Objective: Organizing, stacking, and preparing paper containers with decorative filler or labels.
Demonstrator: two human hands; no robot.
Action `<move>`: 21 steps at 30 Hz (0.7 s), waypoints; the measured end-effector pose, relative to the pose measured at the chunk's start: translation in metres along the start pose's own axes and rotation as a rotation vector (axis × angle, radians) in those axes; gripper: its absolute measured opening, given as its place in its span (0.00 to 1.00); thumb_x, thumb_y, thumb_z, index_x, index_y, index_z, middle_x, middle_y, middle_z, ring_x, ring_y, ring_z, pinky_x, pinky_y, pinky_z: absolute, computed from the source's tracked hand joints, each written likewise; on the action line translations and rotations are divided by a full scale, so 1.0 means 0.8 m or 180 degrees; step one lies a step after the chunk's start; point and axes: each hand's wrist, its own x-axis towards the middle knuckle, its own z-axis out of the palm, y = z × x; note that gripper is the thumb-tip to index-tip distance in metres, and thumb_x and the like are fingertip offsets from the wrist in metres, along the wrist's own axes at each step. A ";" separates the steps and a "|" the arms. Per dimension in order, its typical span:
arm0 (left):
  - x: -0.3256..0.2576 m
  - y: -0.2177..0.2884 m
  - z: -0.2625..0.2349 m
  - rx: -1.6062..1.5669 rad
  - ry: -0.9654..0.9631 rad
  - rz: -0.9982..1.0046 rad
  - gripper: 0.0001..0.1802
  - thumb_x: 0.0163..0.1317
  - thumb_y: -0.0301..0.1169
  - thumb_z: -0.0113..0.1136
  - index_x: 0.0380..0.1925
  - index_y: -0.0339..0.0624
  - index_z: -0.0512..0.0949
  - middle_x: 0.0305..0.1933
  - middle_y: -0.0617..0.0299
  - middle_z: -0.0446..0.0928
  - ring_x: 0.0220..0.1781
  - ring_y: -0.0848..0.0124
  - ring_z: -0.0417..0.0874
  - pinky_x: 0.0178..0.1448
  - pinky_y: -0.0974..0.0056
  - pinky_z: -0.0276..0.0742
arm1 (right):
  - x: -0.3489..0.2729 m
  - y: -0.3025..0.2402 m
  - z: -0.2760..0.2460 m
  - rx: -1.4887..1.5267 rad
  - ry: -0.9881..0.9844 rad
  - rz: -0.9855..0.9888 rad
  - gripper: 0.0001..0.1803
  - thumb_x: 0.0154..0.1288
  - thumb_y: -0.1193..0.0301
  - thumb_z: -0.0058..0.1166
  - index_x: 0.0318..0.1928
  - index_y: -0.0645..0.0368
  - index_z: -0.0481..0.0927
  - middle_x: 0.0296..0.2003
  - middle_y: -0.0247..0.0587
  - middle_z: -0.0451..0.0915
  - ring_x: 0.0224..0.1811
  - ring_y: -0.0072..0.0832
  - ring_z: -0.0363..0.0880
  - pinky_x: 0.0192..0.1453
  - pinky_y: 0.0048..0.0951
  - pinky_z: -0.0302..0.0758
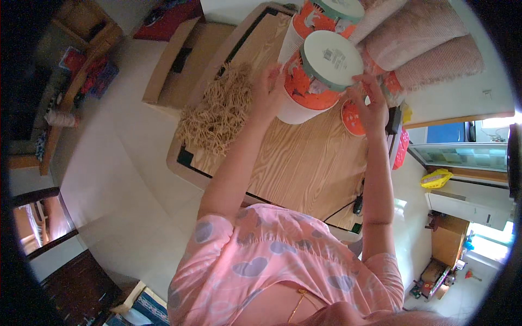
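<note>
I hold an orange-and-white paper tub (312,81) with a pale green lid (331,58) tilted above the wooden tabletop (304,163), gripped between my two hands. My left hand (267,89) presses its spread fingers (272,73) against the tub's left side; my right hand (371,106) cups the right side near the lid, fingers (370,81) curled open around the wall. A second matching tub (321,16) stands just behind it, beside pink rolled cushions (418,38). A heap of tan fibre strands (217,111) lies on the tabletop to the left, near my left hand.
</note>
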 end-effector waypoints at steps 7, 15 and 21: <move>-0.075 -0.068 0.008 -0.0082 0.0053 -0.1337 0.10 0.55 0.32 0.60 0.34 0.41 0.73 0.33 0.65 0.75 0.35 0.74 0.74 0.41 0.68 0.71 | 0.002 -0.031 0.018 -0.0823 0.0320 -0.0612 0.22 0.45 0.72 0.65 0.44 0.51 0.74 0.62 0.48 0.60 0.64 0.42 0.59 0.62 0.38 0.63; -0.078 -0.054 0.018 -0.0369 0.0252 -0.1708 0.09 0.55 0.34 0.60 0.29 0.44 0.71 0.27 0.66 0.74 0.28 0.75 0.74 0.33 0.69 0.70 | 0.002 -0.022 0.030 -0.1243 0.0270 -0.1342 0.17 0.44 0.74 0.64 0.39 0.53 0.76 0.55 0.42 0.68 0.61 0.41 0.62 0.60 0.39 0.65; -0.072 -0.049 0.028 -0.0751 0.0477 -0.2096 0.08 0.51 0.28 0.61 0.26 0.38 0.71 0.24 0.62 0.73 0.23 0.74 0.73 0.28 0.69 0.68 | -0.001 -0.025 0.031 -0.0512 0.0123 -0.1155 0.14 0.44 0.79 0.62 0.35 0.58 0.77 0.44 0.39 0.75 0.51 0.35 0.71 0.55 0.34 0.69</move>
